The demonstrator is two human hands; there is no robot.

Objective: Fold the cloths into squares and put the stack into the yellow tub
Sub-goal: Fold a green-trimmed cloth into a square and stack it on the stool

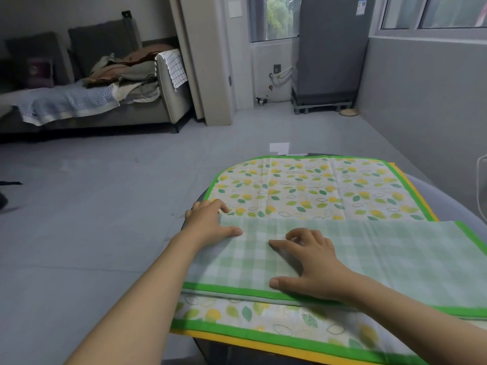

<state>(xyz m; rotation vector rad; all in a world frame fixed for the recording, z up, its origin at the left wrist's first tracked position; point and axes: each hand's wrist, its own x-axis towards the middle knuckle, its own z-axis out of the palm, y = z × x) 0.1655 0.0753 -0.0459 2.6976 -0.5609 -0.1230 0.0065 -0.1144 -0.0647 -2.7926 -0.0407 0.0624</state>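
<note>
Lemon-print cloth point(311, 188), checked flap folded over, long axis running left-right; our left hand point(210, 219) pinched its left edge; right hand point(308, 262) pressed flat mid-flap, nearer us.

Leaf-print cloth point(311, 188) with green border spread over round table point(453, 196); near half folded back, checked underside point(382, 254) up. Left hand point(210, 222) holds fold's left end at table's left edge. Right hand point(311, 262) flat on checked panel, fingers spread. Yellow cloth point(411, 185) edge shows beneath. Sofa point(163, 101) beyond, heaped with laundry.
</note>
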